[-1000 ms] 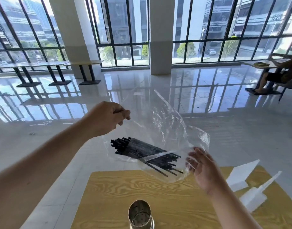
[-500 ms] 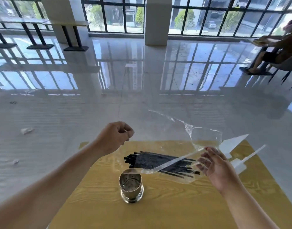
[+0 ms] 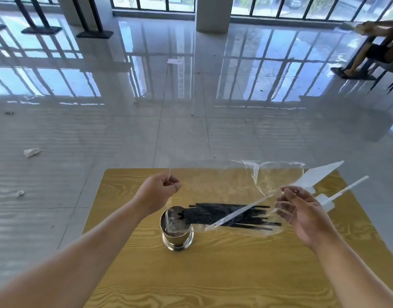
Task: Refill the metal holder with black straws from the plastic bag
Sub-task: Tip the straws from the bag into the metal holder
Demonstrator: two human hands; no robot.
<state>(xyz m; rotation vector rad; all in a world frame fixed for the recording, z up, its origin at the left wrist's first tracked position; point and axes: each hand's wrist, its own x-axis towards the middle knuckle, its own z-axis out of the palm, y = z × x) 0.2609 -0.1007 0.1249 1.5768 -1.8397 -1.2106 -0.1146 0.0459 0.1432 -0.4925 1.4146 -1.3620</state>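
Seen from above, a yellow wood-grain tabletop (image 3: pixel 224 274) fills the lower frame. Near centre, a clear plastic bag (image 3: pixel 246 196) hangs between two hands. The left hand (image 3: pixel 156 193), left of centre, is closed in a pinch on one bag corner; the right hand (image 3: pixel 302 214), at right, has its fingers curled loosely around the opposite edge. Inside, black straws (image 3: pixel 231 215) lie almost level, long axis running left to right, their left ends touching the rim of the upright metal holder (image 3: pixel 176 230), directly beneath the left hand. Judged from this, raising the right side would slide them in.

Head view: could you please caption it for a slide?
Both hands tip a bag of straws toward the holder.
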